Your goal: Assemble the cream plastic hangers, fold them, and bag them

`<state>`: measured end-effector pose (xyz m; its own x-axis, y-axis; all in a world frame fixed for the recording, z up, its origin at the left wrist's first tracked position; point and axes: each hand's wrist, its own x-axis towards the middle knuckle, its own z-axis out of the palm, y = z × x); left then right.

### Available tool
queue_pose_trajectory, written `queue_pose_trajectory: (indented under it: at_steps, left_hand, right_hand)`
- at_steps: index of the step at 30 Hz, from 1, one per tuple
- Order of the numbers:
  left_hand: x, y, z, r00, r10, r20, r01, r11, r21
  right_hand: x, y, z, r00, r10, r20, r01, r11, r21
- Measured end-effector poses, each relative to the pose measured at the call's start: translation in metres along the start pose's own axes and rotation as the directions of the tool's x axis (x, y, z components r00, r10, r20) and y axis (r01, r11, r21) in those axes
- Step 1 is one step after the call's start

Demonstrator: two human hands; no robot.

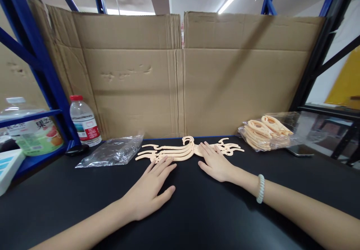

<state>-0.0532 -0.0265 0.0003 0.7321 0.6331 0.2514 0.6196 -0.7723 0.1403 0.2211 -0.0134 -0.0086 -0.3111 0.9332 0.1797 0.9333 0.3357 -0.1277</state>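
Several flat beige plastic hangers (pixel 180 151) lie fanned out on the black table (pixel 197 212), hooks together at the middle. My left hand (pixel 150 190) rests flat on the table, its fingertips touching the hangers' left arms. Palm down and fingers spread, my right hand (pixel 215 163) lies over the hangers' right side. A pale beaded bracelet (pixel 261 188) circles my right wrist. Neither hand grips anything.
An empty clear plastic bag (pixel 112 151) lies left of the hangers. A clear bag of more beige hangers (pixel 264 131) sits at the right, a phone (pixel 300 150) beside it. A water bottle (pixel 84 121) stands at the left. Cardboard sheets (pixel 180 73) wall the back.
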Motion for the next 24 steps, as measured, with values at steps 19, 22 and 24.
queue_pose_trajectory:
  at_steps: [19, 22, 24]
  left_hand:
    - [-0.006, 0.010, -0.009, 0.995, 0.058, -0.083, -0.069, 0.988, -0.139]
    - [-0.006, 0.011, -0.009, 0.995, 0.048, -0.082, -0.060, 0.987, -0.148]
    - [-0.006, 0.012, -0.009, 0.996, 0.043, -0.076, -0.053, 0.988, -0.144]
  right_hand:
    - [-0.030, -0.023, -0.017, 0.949, -0.292, -0.118, 0.288, 0.956, -0.050]
    - [-0.030, -0.022, -0.017, 0.946, -0.302, -0.114, 0.298, 0.953, -0.051]
    - [-0.030, -0.021, -0.017, 0.948, -0.301, -0.108, 0.298, 0.954, -0.045]
